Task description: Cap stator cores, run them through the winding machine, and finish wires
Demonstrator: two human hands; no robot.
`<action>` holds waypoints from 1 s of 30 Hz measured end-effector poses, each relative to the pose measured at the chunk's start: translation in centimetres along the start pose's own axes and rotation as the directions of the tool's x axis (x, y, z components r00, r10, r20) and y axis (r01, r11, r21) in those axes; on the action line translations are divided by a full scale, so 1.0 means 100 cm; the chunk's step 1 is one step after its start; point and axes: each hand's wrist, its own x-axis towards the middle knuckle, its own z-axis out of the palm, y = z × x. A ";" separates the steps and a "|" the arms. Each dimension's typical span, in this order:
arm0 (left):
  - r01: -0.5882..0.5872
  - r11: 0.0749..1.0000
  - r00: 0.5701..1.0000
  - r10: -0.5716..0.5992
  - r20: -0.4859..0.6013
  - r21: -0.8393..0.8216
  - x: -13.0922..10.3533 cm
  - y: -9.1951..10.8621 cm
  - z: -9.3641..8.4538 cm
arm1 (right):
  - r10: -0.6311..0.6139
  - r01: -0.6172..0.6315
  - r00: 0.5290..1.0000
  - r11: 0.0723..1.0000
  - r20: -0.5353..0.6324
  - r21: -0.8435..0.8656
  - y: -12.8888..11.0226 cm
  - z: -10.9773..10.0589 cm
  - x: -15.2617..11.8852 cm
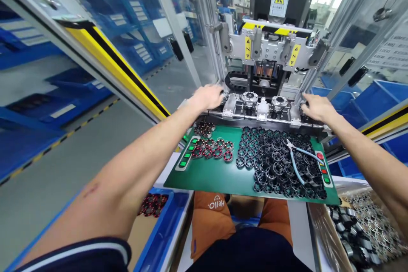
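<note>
My left hand (208, 96) is at the left end of the machine's metal fixture row, fingers curled round a small dark part I cannot make out. At the right end, my right hand (318, 108) has bent fingers against another dark part, mostly hidden by the hand. Between them, two round metal holders (249, 98) stand on the rail, each with a dark ring on top. Below, on the green work surface (204, 176), lie red-and-copper wound stator cores (217, 153) at left and many black ring cores (276, 165) at right. Blue-handled cutting pliers (296, 159) rest on the black cores.
The machine's press head (267, 46) hangs above the holders. Green buttons (188, 153) line the left edge; a red button (319, 156) is at the right. A blue bin (168, 221) stands lower left, a carton of metal rings (366, 221) lower right. Frame posts flank both sides.
</note>
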 end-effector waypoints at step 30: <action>-0.143 0.990 0.949 0.134 -0.284 -0.010 -0.256 0.065 0.084 | 0.766 -0.448 0.619 0.526 -0.174 0.723 -0.021 0.094 -0.344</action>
